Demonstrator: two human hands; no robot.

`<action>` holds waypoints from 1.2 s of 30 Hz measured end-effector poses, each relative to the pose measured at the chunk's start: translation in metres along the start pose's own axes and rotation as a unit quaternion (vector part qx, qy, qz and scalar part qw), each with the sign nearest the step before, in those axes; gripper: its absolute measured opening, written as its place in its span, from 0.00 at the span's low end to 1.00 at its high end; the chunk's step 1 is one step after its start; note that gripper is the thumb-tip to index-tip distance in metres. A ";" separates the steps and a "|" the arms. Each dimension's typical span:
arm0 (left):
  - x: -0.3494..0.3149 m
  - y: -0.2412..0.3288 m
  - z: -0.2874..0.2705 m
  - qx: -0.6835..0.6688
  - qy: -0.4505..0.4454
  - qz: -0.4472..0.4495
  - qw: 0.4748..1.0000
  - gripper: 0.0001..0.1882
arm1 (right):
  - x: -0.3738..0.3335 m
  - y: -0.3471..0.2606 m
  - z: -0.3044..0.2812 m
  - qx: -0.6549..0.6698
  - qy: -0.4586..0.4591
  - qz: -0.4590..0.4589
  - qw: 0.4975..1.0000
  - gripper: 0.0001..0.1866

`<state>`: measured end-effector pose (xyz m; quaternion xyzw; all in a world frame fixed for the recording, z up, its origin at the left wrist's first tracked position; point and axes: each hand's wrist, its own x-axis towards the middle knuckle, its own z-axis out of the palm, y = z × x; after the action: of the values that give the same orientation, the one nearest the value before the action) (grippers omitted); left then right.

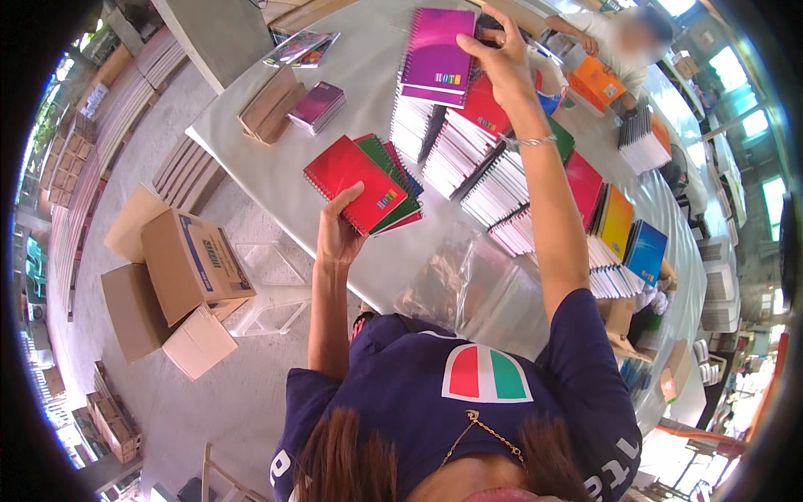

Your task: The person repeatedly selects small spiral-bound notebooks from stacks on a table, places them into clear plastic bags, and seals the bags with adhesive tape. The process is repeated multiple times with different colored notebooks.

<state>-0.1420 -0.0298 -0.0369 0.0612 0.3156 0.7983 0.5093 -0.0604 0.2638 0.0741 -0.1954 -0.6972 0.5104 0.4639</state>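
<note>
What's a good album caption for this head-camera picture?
Left hand holding colourful notebooks, right hand at a purple notebook.

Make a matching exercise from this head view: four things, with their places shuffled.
1. Fanned spiral notebooks, red cover on top
2. Large purple-covered spiral notebook
3. Open brown cardboard box
4. Small stack of purple-covered notebooks

A. Beside brown cardboard pieces on the grey-covered table
B. At the right hand's thumb
C. Off the table, to its left
D. In the left hand

Pairs: 1-D, 2-B, 3-C, 4-A
</note>
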 end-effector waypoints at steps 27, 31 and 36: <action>-0.053 -0.106 -0.029 0.220 -0.070 -0.362 0.903 0.22 | -0.440 -0.017 -0.022 0.230 0.103 0.335 0.908 0.38; -0.062 -0.128 -0.003 0.286 -0.160 -0.389 0.861 0.24 | -0.448 -0.016 -0.026 0.134 0.139 0.325 0.926 0.45; -0.065 -0.146 0.014 0.310 -0.196 -0.396 0.842 0.26 | -0.452 -0.025 -0.048 0.123 0.173 0.399 0.892 0.44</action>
<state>0.0075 -0.0383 -0.0940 0.2414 0.4376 0.3601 0.7878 0.2078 -0.0582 -0.1033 -0.4836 -0.4010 0.6925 0.3548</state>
